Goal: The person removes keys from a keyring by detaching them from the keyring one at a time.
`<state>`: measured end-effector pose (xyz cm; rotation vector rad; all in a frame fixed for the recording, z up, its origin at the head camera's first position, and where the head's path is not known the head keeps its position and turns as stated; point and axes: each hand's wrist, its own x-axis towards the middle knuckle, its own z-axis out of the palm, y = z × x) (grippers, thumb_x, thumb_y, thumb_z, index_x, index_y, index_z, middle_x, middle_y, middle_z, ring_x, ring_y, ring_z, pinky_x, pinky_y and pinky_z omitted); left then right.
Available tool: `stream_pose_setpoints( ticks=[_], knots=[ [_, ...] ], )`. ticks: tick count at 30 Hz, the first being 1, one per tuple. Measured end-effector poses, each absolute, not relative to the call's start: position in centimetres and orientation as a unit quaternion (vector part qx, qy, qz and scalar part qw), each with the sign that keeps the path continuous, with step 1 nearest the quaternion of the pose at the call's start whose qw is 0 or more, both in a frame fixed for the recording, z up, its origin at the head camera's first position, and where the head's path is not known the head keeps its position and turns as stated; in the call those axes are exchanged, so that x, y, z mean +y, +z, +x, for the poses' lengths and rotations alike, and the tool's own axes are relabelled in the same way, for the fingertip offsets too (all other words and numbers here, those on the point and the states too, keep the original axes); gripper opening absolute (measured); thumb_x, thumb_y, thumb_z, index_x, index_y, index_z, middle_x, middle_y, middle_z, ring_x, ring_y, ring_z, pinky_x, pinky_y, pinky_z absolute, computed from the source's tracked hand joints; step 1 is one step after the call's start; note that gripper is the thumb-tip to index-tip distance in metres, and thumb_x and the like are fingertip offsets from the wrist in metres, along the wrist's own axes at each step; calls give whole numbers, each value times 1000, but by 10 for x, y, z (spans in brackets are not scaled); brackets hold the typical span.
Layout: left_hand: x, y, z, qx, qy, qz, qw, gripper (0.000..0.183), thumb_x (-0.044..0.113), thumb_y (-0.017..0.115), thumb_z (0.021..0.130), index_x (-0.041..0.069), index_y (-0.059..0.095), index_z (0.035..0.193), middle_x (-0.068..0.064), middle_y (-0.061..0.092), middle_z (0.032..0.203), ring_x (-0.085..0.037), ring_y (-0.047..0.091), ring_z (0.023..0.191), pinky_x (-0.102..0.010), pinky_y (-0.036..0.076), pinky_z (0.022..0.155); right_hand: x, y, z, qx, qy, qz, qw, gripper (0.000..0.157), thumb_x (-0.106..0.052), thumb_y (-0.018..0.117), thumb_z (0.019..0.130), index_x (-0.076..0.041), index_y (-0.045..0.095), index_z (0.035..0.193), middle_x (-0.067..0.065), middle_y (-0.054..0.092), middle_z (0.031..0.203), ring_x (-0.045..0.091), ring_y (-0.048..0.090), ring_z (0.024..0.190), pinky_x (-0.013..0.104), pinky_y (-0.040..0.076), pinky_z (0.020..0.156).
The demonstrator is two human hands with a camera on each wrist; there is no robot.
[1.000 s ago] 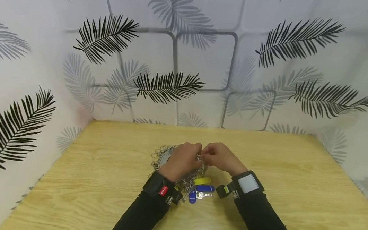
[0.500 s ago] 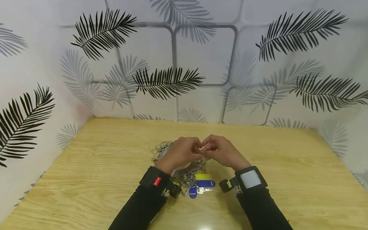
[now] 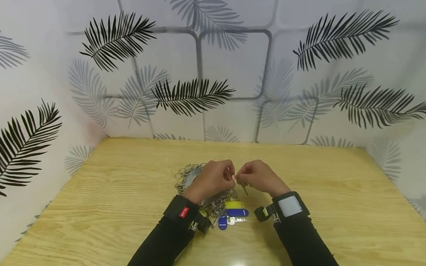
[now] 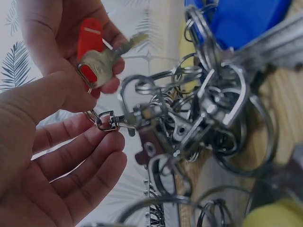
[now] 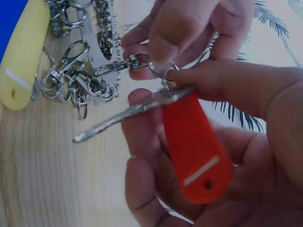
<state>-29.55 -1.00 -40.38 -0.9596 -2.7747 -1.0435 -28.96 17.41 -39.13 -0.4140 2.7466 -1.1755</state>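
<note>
My left hand [image 3: 214, 178] and right hand [image 3: 262, 178] meet just above a heap of metal keychain clasps. In the left wrist view, my left thumb and fingers pinch a key ring at the end of a silver swivel clasp [image 4: 110, 121]. My right hand has a red key tag [image 5: 196, 149] and a silver key [image 5: 128, 113] in it, and its thumb presses at the small ring joining them. The key's blade sticks out past the fingers. Clasp, ring, key and tag hang together between both hands. Part of the heap is hidden under my left hand.
In front of the heap lie a yellow tag [image 3: 234, 205], a long blue tag [image 3: 237, 212], a smaller blue tag [image 3: 222, 222] and a key [image 3: 237, 220]. Loose rings [image 3: 182, 173] spread at the heap's left. A patterned wall [image 3: 213, 121] stands behind the wooden table [image 3: 123, 184].
My fingertips have drawn slightly apart. The key now shows pointing down below my right hand, where it was hidden before. The tags and heap stay put on the table.
</note>
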Motion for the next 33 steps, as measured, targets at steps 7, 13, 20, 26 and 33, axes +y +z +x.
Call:
stream_pose_setpoints(
  ticks=[7,13,20,26,33],
  knots=[
    [-10,-405,-297,-888,-343,-306,15,17,9,67,83,7,62,99,0,67,81,-11,61,69,-28,51,62,177,-394,-291,873,-458,-135,101,20,-12,54,94,3,66,92,10,64,79,22,62,72,29,48,59],
    [-8,-408,-297,-888,-335,-316,20,18,10,64,84,12,58,100,2,66,79,-9,59,64,-26,47,59,177,-394,-287,829,-530,-128,127,16,-6,49,98,7,57,93,12,60,81,20,63,69,33,55,61],
    [-9,-407,-298,-887,-342,-311,18,19,7,62,82,8,57,100,1,67,73,-9,57,54,-23,41,52,178,-392,-287,850,-490,-169,96,14,-6,56,97,5,63,100,13,63,89,24,64,78,35,58,70],
    [-11,-406,-299,-885,-350,-306,20,18,7,63,83,9,55,99,0,67,75,-8,59,57,-22,41,52,177,-391,-290,882,-424,-205,22,5,-5,63,92,-5,68,93,7,67,85,23,60,71,31,51,62],
    [-12,-409,-300,-890,-344,-298,16,17,10,63,85,11,55,100,1,63,67,-8,51,50,-21,35,48,175,-392,-289,889,-395,-230,-14,6,-4,65,91,-8,69,91,3,68,83,15,58,72,29,50,65]
  ],
)
